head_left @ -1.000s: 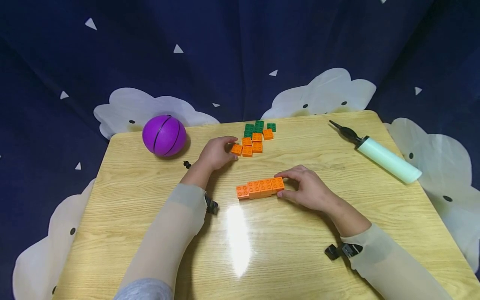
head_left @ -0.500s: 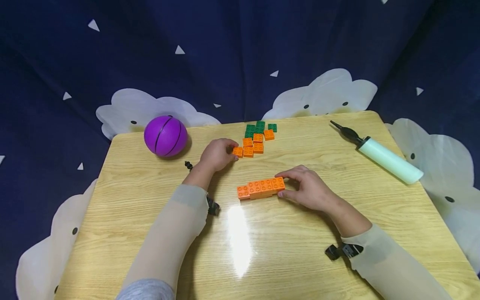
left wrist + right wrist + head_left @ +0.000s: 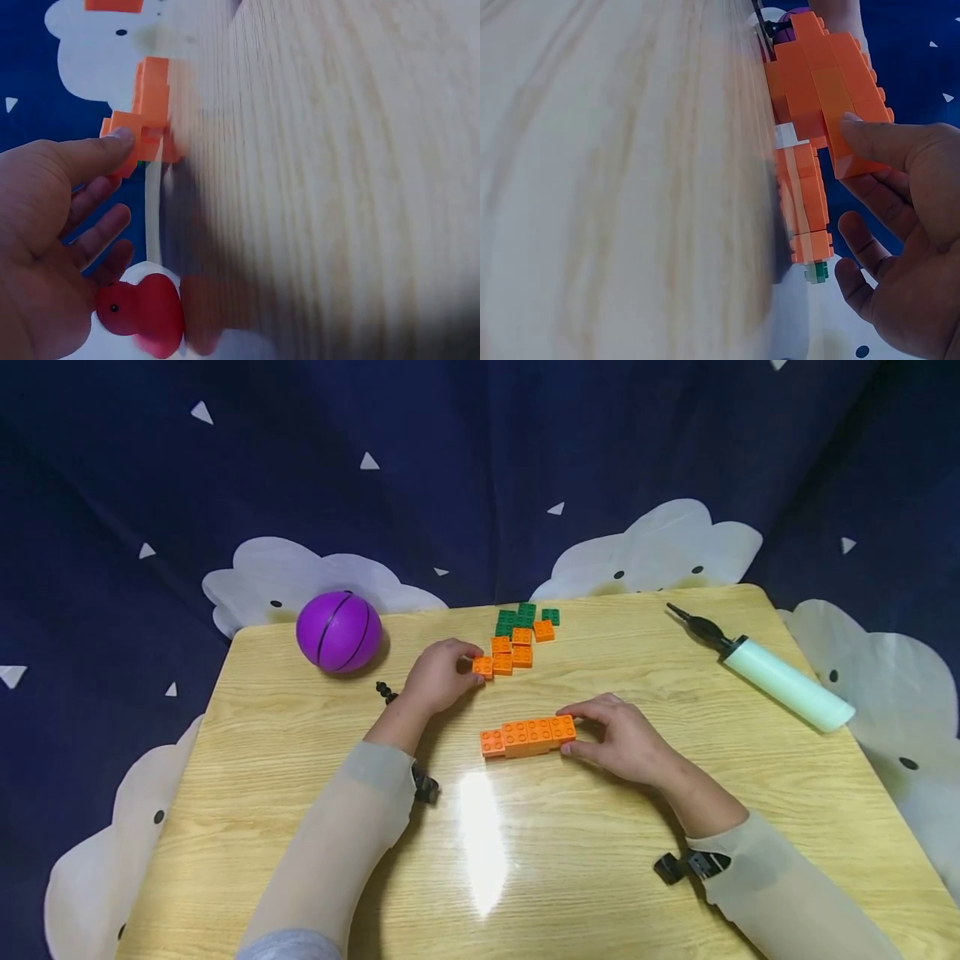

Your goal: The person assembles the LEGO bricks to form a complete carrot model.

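Observation:
My left hand (image 3: 442,678) pinches a small orange toy brick (image 3: 483,667) at the near left end of a cluster of loose bricks. In the left wrist view its thumb lies against that orange brick (image 3: 124,131), the other fingers spread below. My right hand (image 3: 626,739) grips the right end of a long built piece of orange bricks (image 3: 528,737), which lies crosswise nearer to me. This piece is one level lower at its left end. The right wrist view shows the thumb pressed on the side of the stacked orange bricks (image 3: 810,86).
Several loose orange bricks (image 3: 522,656) and green bricks (image 3: 526,612) lie near the back edge. A purple ball (image 3: 339,632) sits back left, a pale green hand pump (image 3: 787,685) at right. In the left wrist view stands a red toy with a black eye (image 3: 154,315).
My left hand has drawn its orange brick slightly toward me, and the brick now sits straighter beside its neighbour. The right hand keeps its grip in place. The head view has shifted a little.

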`<state>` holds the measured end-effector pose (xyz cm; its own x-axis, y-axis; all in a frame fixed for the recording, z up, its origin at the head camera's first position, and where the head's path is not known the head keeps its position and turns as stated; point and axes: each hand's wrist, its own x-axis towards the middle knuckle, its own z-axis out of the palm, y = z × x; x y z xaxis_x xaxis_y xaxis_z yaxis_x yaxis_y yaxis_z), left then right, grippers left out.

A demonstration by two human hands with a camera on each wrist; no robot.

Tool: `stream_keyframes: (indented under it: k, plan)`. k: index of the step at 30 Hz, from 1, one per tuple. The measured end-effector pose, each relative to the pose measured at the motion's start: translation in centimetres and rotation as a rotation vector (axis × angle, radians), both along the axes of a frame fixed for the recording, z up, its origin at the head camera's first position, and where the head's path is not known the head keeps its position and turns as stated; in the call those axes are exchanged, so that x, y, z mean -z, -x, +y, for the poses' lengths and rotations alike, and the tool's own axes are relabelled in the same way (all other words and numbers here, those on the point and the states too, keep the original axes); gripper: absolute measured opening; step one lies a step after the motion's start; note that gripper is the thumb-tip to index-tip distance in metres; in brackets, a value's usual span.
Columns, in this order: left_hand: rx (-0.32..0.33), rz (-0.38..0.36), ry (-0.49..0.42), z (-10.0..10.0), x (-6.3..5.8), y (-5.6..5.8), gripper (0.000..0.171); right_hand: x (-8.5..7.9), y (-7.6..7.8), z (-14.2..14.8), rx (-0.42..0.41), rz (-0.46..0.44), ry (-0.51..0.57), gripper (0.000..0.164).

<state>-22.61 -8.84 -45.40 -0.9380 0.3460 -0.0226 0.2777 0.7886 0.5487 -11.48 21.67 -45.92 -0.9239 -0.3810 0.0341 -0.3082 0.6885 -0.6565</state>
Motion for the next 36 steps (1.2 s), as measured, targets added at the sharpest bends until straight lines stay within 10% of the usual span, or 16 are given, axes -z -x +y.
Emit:
stream_keyframes:
  k: [36]
  plan:
    - [0.056, 0.023, -0.268, -1.3, -1.6, -6.7, 0.033, -0.1, -0.2, -0.5, 0.041, 0.006, 0.003, 0.047]
